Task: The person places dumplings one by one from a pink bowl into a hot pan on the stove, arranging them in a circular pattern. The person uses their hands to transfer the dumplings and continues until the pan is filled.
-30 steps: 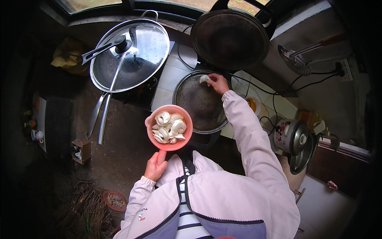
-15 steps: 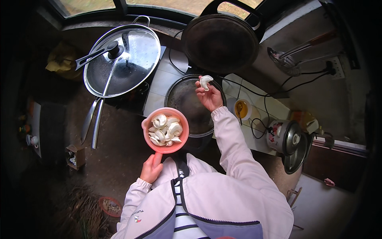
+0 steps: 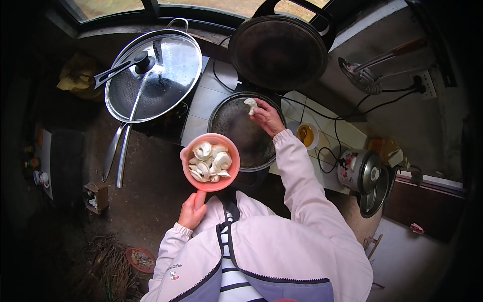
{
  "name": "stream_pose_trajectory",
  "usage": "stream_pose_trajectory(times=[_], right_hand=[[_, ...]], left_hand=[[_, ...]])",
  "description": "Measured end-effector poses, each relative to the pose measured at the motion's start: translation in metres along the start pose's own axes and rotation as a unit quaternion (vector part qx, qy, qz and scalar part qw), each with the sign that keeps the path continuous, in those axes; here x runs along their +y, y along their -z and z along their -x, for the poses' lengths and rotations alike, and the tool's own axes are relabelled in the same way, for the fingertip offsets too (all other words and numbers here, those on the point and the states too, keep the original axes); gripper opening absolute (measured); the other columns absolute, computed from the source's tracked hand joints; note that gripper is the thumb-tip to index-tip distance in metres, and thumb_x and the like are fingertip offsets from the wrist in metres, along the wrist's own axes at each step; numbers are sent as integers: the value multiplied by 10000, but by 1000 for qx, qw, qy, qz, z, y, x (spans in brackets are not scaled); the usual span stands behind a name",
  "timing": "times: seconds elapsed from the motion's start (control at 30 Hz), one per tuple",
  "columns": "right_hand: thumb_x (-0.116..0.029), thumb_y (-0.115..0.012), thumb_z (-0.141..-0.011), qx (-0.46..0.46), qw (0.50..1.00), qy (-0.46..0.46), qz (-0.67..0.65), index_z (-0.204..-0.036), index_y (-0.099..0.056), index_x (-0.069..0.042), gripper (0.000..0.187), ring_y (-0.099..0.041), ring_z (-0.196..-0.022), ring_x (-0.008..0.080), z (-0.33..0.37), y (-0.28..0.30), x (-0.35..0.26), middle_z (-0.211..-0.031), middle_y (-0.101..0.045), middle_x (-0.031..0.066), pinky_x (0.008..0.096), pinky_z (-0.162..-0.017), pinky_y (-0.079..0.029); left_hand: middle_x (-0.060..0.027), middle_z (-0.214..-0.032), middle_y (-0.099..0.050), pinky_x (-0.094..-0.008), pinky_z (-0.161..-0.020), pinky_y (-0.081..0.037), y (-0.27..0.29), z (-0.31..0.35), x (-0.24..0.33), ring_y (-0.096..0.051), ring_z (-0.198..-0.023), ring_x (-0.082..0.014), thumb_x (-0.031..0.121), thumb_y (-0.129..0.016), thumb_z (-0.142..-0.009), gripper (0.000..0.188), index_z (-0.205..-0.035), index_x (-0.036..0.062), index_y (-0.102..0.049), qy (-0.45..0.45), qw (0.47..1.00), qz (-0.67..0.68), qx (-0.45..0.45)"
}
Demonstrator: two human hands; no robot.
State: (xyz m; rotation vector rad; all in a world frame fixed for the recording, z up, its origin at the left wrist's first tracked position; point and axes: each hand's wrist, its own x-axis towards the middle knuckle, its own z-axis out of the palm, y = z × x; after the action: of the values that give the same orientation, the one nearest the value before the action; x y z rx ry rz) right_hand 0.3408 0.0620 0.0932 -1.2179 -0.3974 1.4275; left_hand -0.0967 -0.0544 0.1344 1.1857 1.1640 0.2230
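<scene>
My left hand [image 3: 192, 211] is closed round the handle of a pink plastic scoop [image 3: 186, 173]. Several whitish, folded dumplings [image 3: 214, 161] lie heaped inside the scoop. One more dumpling [image 3: 250, 105] is pinched in the fingertips of my right hand [image 3: 267, 118], over the far part of a round, dark electric griddle [image 3: 236, 128]. The griddle's lid [image 3: 277, 53] stands raised behind it, toward the window. No dumpling shows on the visible part of the griddle plate. The scoop overlaps the griddle's near left edge in view.
Left of the griddle stands a large pan with a glass lid [image 3: 173, 65] and two long handles. On the tiled counter at right are a bowl of yellow liquid [image 3: 308, 136], black cords and a flowered rice cooker [image 3: 354, 171]. Ladles [image 3: 365, 75] hang on the right wall.
My right hand has shifted slightly down, and the dumpling in it has turned and moved a little left over the griddle. The scoop has barely moved.
</scene>
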Motion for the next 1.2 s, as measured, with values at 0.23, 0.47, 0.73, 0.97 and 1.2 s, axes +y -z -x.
stream_pose_trajectory(times=[0.23, 0.47, 0.73, 0.97, 1.2], right_hand=[[-24, -712, -950, 42, 994, 21, 98, -1429, -573, -30, 499, -713, -1083, 189, -4, 2, 1, -1253, -691, 79, 312, -886, -633], [-54, -741, -943, 76, 990, 25, 120, -1388, -588, 22, 476, -741, -1014, 206, -10, 15, 4, -1175, -724, 126, 298, -830, -649], [-121, -774, -881, 143, 925, 70, 346, -1245, -670, 50, 415, -771, -887, 221, -25, 42, -1, -1000, -776, 150, 313, -749, -641], [-260, -765, -780, 165, 767, 136, 605, -1079, -729, 30, 418, -751, -873, 382, -31, 40, -12, -898, -771, 201, 451, -823, -603], [-267, -769, -774, 164, 655, 163, 720, -1042, -721, 39, 409, -719, -959, 448, -48, 35, -4, -1018, -744, 270, 506, -878, -582]], left_hand=[[-77, -705, -642, -350, -537, -501, 1, -1, -1, -621, -554, -163, 117, -681, -859, 214, -1025, -2, -619, -4, 1000, -6, 0], [-89, -719, -654, -359, -551, -510, -2, -1, -5, -633, -563, -179, 119, -682, -858, 230, -1040, -7, -621, 0, 1000, 8, -1], [-117, -732, -663, -379, -584, -528, -5, -2, -8, -660, -593, -213, 128, -680, -851, 236, -1033, -11, -622, -4, 1000, 5, 0], [-205, -842, -676, -439, -741, -542, -9, -4, -27, -691, -773, -362, 156, -679, -832, 282, -1041, -20, -610, -32, 999, -30, 19], [-215, -864, -675, -440, -763, -543, -11, -3, -25, -695, -804, -374, 160, -680, -828, 289, -1040, -20, -604, -16, 1000, -20, 15]])
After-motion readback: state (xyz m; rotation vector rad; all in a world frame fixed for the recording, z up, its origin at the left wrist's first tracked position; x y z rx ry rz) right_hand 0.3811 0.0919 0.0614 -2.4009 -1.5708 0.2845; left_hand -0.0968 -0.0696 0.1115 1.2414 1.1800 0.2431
